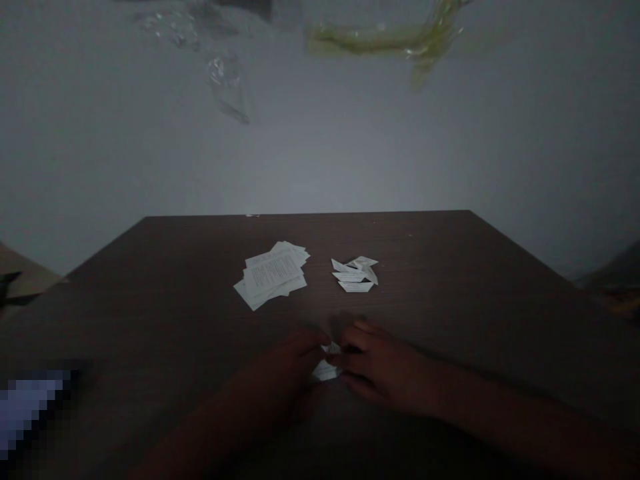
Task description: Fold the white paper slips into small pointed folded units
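My left hand [295,357] and my right hand [380,365] meet near the table's front, with a small folded white paper slip [326,365] between their fingertips. The hands hide part of the slip. Farther away, a loose pile of printed paper slips [270,275] lies on the dark wood table [425,267]. To its right is a smaller group of folded white paper pieces [354,274], some with printing. Neither hand touches the pile or the group.
The table's far edge [310,213] meets a grey wall [320,153]. Clear plastic [227,87] and a yellowish-green strip [385,40] hang high on the wall. A pixelated pale object [27,413] sits at the lower left.
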Tool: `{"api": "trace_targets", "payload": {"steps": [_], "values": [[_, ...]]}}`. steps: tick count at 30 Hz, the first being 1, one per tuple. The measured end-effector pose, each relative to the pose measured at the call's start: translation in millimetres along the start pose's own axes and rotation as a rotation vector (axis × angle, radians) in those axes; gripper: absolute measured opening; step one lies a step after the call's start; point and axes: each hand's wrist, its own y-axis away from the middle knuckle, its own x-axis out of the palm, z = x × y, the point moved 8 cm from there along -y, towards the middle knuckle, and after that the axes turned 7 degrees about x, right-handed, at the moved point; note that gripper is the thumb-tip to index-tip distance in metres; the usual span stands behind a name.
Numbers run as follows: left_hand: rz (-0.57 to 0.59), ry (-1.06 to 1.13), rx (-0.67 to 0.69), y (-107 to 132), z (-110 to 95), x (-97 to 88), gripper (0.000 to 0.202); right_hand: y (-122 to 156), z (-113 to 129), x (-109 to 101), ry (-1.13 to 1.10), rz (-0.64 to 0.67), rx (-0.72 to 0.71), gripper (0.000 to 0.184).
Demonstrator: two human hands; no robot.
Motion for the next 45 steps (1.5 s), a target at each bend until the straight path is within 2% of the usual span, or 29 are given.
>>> {"api": "trace_targets", "payload": {"steps": [5,9,12,19,23,27,32,35,39,42,45], "values": [[0.014,-0.01,0.007,1.7,-2.3,1.8,0.07,0.0,1.7,-0.6,-0.006,0.024,0.02,0.038],[0.056,-0.05,0.006,0.0,2.0,9.0,0.069,-0.3,2.1,0.7,-0.033,0.03,0.034,0.03],[0.06,-0.053,0.02,-1.9,4.9,11.7,0.068,-1.0,0.6,1.5,-0.066,0.016,0.046,0.033],[0.031,-0.056,0.044,-3.7,7.3,7.8,0.062,-2.3,-3.4,3.7,-0.109,0.018,0.07,0.033],[0.017,-0.027,0.025,-4.4,5.1,5.0,0.064,-3.0,-4.3,4.6,-0.097,0.007,0.068,0.032],[-0.008,0.033,0.0,-3.4,3.5,-0.1,0.056,-3.3,-6.5,5.2,-0.126,-0.005,0.054,0.031],[0.042,0.085,-0.051,0.5,15.6,0.5,0.051,-3.2,-10.5,6.5,-0.163,-0.007,0.036,0.028],[0.018,0.102,-0.049,1.7,21.2,-1.1,0.048,-3.9,-11.3,7.0,-0.163,-0.009,0.032,0.028],[0.001,0.072,0.014,-1.4,14.4,-2.5,0.04,-4.4,-9.6,6.2,-0.13,-0.042,0.036,0.022],[-0.02,0.006,0.062,-6.1,5.9,-3.2,0.04,-3.2,-5.8,5.2,-0.05,-0.089,0.011,0.019],[-0.058,-0.023,0.073,-10.5,3.6,-2.7,0.032,-2.4,-5.1,5.9,0.036,-0.124,-0.005,0.013]]}}
